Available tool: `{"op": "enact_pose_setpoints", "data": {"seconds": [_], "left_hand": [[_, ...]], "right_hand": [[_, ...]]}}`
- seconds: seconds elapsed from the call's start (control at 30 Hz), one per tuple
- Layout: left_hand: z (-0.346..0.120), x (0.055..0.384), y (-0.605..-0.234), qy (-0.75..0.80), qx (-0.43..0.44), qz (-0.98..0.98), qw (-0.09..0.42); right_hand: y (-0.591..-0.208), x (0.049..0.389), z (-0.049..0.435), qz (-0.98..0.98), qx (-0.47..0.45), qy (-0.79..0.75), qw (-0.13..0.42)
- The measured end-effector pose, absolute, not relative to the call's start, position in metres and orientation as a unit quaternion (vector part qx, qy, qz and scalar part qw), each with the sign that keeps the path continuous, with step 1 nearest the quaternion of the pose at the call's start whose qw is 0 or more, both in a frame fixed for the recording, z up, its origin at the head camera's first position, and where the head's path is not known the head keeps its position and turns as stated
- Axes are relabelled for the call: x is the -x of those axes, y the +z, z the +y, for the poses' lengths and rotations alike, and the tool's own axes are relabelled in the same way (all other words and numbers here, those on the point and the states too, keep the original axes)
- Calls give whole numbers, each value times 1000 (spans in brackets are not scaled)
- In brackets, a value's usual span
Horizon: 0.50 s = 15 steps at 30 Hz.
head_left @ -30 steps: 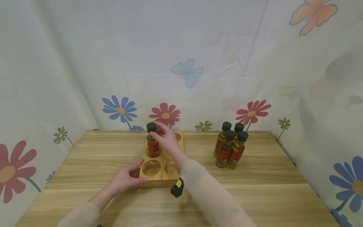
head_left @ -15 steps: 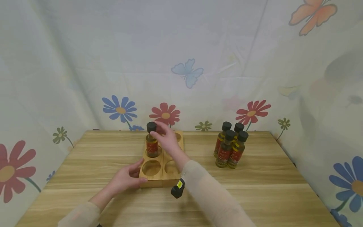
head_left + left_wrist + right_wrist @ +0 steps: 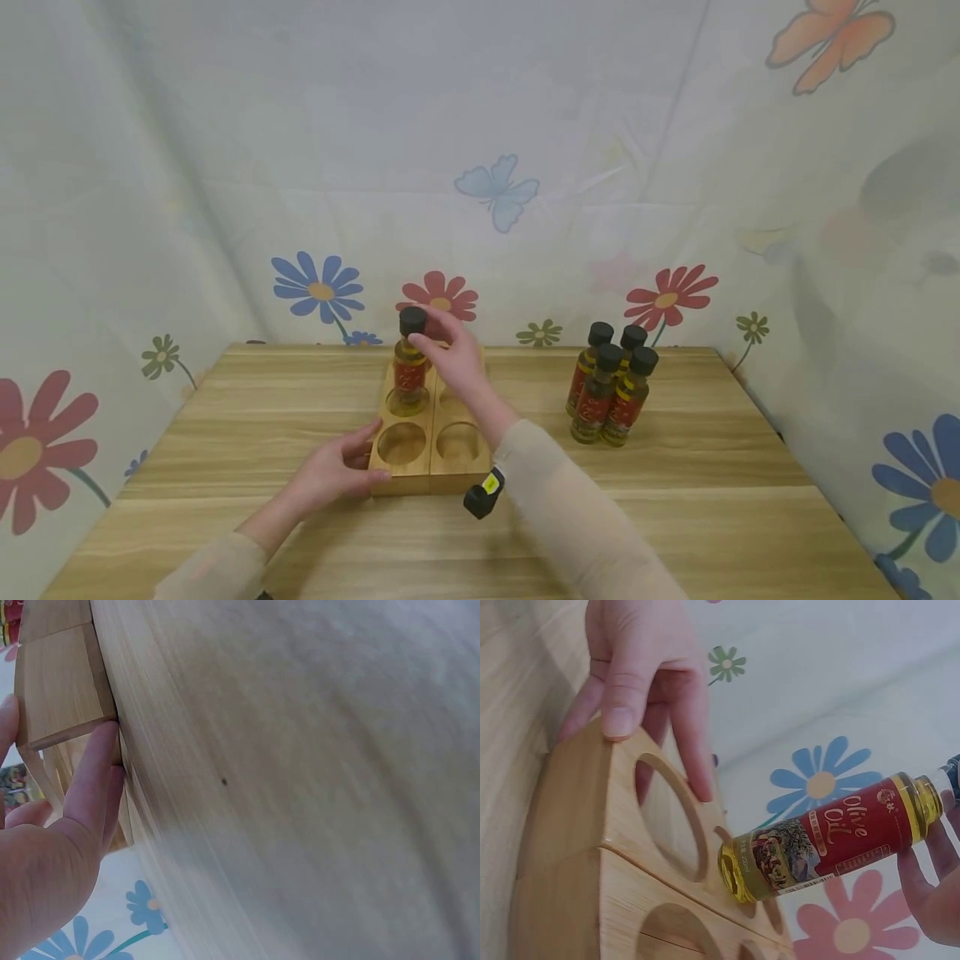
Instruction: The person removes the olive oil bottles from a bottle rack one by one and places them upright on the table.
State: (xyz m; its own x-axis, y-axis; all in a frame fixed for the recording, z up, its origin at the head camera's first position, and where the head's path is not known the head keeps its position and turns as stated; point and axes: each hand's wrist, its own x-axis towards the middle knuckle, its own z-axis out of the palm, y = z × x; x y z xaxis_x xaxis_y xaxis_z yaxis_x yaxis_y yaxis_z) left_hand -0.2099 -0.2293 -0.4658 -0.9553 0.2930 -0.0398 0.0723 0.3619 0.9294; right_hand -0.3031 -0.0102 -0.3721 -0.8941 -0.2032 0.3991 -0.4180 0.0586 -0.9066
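Observation:
A bottle of olive oil point(image 3: 409, 375) with a black cap and red label stands nearly upright over the second-row left hole of a wooden rack point(image 3: 400, 486). My right hand point(image 3: 459, 358) holds this bottle by its neck and cap. In the right wrist view, the whole base of the olive oil bottle point(image 3: 817, 840) shows above the rack's top face. My left hand point(image 3: 330, 473) grips the rack's near left corner, thumb on the front face and fingers along the side, as the right wrist view shows. The far holes are partly hidden by my right hand.
Several more olive oil bottles point(image 3: 592, 408) stand upright in a tight cluster to the right of the rack. All of it rests on a wooden table point(image 3: 712, 500). A flower-printed cloth point(image 3: 562, 208) hangs behind the table's back edge.
My right hand has raised the olive oil bottle and moved it slightly right and away from me. The left hand and the rack have stayed in place.

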Motion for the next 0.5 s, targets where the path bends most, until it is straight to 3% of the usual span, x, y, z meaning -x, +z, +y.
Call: {"op": "enact_pose_setpoints", "data": {"seconds": [0.5], "left_hand": [[-230,209,-466,562,-124,812,97]], "right_hand": [[-360,291,23,-722,-244,639,102]]}}
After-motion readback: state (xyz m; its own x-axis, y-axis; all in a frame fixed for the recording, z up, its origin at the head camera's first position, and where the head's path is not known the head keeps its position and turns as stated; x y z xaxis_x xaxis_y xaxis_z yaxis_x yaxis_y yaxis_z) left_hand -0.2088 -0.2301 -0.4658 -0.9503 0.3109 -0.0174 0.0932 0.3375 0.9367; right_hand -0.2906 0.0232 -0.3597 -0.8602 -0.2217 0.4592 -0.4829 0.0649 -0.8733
